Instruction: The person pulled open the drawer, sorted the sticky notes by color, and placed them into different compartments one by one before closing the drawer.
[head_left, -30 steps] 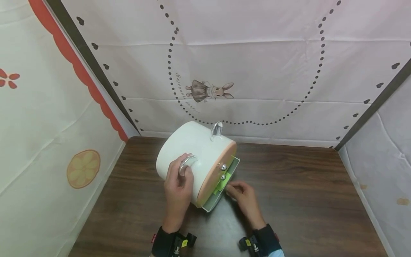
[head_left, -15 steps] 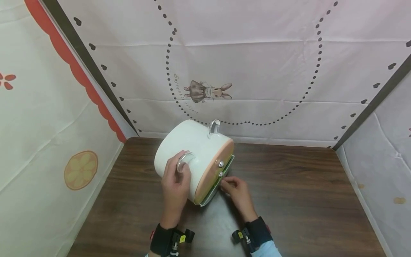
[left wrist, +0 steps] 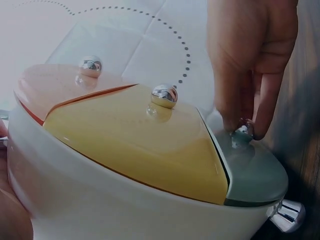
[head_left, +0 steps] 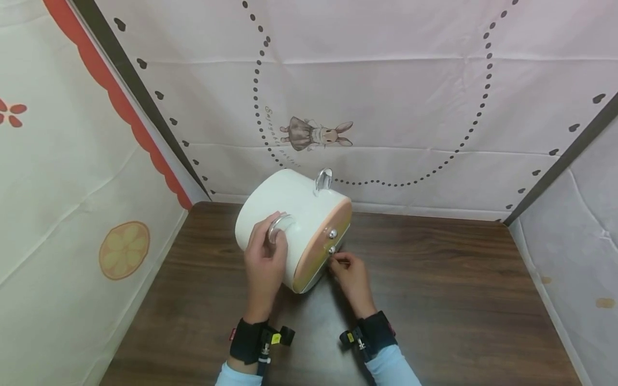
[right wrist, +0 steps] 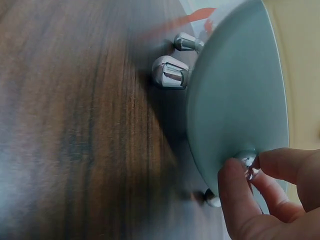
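Note:
A white round container (head_left: 275,201) lies tilted, its lidded face turned to the right. My left hand (head_left: 263,262) holds it by a silver loop handle (head_left: 276,229). Three lids form the face: a pink lid (left wrist: 55,82), a yellow lid (left wrist: 140,142) and a green lid (right wrist: 240,85). The pink and yellow lids carry round silver knobs. My right hand (head_left: 351,276) pinches the knob (right wrist: 246,159) of the green lid between thumb and fingers. That lid sits close in the opening, its edge along the yellow lid. The container's inside is hidden.
A second silver loop (head_left: 324,179) stands up from the container's upper side. Silver feet (right wrist: 171,72) stick out near the dark wooden tabletop (head_left: 449,300). A printed white cloth (head_left: 401,107) hangs behind, with further cloth at both sides.
The green lid, earlier standing off the face with bright green showing behind it, now lies against the container. My right hand moved up and left with it; my left hand kept its hold.

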`<state>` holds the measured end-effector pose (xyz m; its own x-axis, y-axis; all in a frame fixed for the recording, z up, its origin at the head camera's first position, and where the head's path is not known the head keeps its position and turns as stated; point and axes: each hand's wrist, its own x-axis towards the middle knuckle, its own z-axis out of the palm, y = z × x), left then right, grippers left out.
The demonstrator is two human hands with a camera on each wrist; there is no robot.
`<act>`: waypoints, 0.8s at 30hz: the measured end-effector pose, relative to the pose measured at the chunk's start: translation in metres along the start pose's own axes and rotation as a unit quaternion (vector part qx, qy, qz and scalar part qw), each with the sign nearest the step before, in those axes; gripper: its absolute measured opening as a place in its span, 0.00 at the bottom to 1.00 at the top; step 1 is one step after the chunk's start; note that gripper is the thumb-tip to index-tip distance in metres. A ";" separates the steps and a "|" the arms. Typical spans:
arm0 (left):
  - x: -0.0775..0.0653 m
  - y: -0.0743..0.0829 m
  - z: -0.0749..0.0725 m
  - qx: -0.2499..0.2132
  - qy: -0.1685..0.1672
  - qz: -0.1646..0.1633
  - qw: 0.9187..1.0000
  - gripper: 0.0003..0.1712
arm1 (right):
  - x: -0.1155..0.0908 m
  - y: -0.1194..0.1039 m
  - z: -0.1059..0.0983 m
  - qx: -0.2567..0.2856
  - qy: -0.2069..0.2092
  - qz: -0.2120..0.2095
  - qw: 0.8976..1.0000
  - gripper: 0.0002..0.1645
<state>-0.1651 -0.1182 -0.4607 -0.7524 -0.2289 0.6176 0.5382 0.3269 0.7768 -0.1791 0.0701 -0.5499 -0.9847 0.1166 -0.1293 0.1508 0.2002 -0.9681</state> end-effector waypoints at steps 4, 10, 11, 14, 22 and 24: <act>0.002 0.000 0.001 -0.013 0.002 -0.015 1.000 0.23 | 0.000 -0.003 0.005 -0.001 0.010 -0.012 1.000 0.08; 0.004 0.002 0.004 -0.017 0.005 -0.028 0.999 0.23 | -0.003 0.001 0.006 -0.006 -0.004 -0.035 0.999 0.13; 0.004 0.003 0.004 -0.014 0.004 -0.028 0.999 0.23 | -0.005 0.002 0.005 -0.011 -0.009 -0.044 0.999 0.14; 0.003 0.004 0.004 0.010 0.006 -0.027 1.000 0.23 | -0.013 0.008 -0.002 -0.030 -0.024 -0.079 0.996 0.17; 0.010 -0.003 0.003 0.032 -0.003 -0.006 0.999 0.24 | -0.040 0.030 -0.046 -0.046 0.019 -0.082 0.995 0.15; 0.014 -0.007 0.004 0.029 -0.014 -0.008 0.999 0.24 | -0.047 0.033 -0.059 -0.053 0.049 -0.056 0.996 0.14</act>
<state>-0.1812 -0.1199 -0.4576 -0.7714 -0.2094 0.6009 0.5036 0.3762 0.7777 -0.1230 0.1285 -0.5635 -0.9834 0.1811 0.0058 0.0530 0.3177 -0.9467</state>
